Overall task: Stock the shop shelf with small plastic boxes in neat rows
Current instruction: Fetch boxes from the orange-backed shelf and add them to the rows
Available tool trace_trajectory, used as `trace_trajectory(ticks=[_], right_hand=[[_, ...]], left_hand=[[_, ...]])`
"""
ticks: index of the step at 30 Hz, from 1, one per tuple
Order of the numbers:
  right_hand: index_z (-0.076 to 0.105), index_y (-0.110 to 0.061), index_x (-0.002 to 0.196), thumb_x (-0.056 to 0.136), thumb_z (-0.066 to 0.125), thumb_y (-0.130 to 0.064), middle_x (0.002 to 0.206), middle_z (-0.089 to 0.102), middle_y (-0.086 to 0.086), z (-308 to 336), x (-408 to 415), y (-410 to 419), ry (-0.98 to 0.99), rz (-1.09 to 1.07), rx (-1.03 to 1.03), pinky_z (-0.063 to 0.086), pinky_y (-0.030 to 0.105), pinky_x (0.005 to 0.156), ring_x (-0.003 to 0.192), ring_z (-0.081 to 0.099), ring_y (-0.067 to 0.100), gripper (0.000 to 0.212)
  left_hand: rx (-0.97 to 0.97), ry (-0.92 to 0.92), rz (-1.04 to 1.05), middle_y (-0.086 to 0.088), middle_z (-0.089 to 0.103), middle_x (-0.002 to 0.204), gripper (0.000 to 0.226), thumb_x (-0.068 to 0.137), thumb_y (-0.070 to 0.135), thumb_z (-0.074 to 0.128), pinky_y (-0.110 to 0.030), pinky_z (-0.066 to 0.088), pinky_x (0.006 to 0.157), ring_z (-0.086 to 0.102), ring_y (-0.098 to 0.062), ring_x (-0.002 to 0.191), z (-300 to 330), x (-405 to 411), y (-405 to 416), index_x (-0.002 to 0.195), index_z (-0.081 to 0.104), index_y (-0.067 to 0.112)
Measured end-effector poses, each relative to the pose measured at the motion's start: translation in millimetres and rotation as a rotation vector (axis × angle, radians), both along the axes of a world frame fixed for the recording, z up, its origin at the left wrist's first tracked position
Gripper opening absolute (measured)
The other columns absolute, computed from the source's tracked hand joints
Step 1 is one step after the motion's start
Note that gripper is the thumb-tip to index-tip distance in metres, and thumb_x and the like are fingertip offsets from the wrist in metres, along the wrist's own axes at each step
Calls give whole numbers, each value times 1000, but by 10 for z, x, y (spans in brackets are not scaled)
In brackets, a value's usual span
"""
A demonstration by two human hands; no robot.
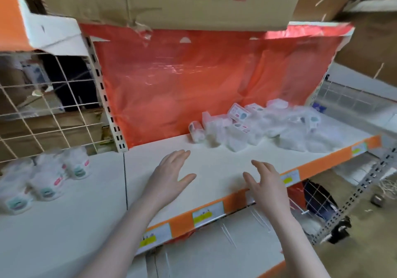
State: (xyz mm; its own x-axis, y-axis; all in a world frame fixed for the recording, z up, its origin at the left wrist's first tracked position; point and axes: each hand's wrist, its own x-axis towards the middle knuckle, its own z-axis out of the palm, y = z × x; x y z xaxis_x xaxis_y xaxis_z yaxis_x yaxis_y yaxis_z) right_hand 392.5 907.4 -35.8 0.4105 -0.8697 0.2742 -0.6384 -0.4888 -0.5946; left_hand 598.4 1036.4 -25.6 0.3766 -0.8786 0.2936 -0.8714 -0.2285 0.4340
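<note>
A loose heap of small clear plastic boxes (253, 127) lies at the back right of the white shelf (214, 155), against the orange backing. Some boxes show coloured labels. My left hand (169, 177) hovers over the shelf's bare middle with fingers straight, holding nothing. My right hand (266, 183) is near the shelf's orange front edge, fingers spread and relaxed, also holding nothing. Both hands are well short of the heap.
A cardboard carton (171, 0) sits on top, overhanging the bay. On the left neighbouring shelf stand several wrapped white packs (45, 179) before a wire grid (43, 110). Price labels (204, 214) line the front edge. A lower shelf and a castor (341, 230) are below right.
</note>
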Motion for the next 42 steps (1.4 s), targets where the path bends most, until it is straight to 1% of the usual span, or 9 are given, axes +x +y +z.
trace_trajectory(ticks=[6,15,18,22,26,31,34,38,42], right_hand=[[48,-10,133,91,56,-28,134,48,7,31,159,-744,29,-48,-22,37,35,97,122,45,25,47],[52,-11,130,91,57,-30,130,52,6,205,507,-1590,32,-2,-107,39,33,89,117,49,25,43],[58,-9,119,90,57,-29,119,57,8,187,669,-1779,30,76,-120,40,33,80,108,53,26,35],[62,-10,103,88,59,-26,103,59,6,90,762,-2019,46,184,-98,28,27,65,94,55,25,23],[59,-12,86,83,61,-34,91,61,5,43,844,-2192,178,234,-161,35,33,72,91,51,27,23],[65,-18,106,85,55,-40,103,61,5,41,962,-2178,318,311,-252,38,35,79,95,49,28,32],[61,-24,114,85,53,-38,107,57,2,-4,973,-2124,288,375,-229,38,32,83,97,48,25,33],[59,-24,116,83,59,-34,109,55,2,-15,937,-2104,210,402,-160,37,30,85,98,46,24,35],[55,-19,108,80,62,-43,105,55,2,0,906,-2105,253,377,-138,35,30,80,99,45,23,37]], left_hand=[[-35,29,-36,8,30,150,61,90,38,58,-18,14,108,22,-9,138,10,237,-798,144,34,23],[-90,11,13,5,37,145,57,89,33,61,-11,12,102,29,-15,135,79,470,-1509,140,41,19],[-87,25,74,3,36,146,56,90,34,60,-13,13,103,26,-13,135,48,460,-1669,141,40,21],[-71,59,161,4,34,148,55,91,33,58,-14,13,104,24,-10,135,-10,416,-1813,141,39,22],[-60,97,248,7,31,150,55,92,34,56,-18,15,106,21,-9,137,-30,369,-1913,143,37,24],[-39,128,310,6,31,150,58,92,33,56,-19,16,108,23,-12,139,-33,305,-1984,144,35,20],[-51,144,293,5,37,146,55,92,30,56,-24,22,110,29,-14,137,-15,275,-2011,143,38,17],[-79,208,313,-2,50,130,44,93,28,55,-25,32,93,44,-18,122,18,269,-2052,132,47,12],[1,243,377,-9,57,120,43,95,38,47,-36,38,90,49,-27,114,98,331,-2155,127,49,10]])
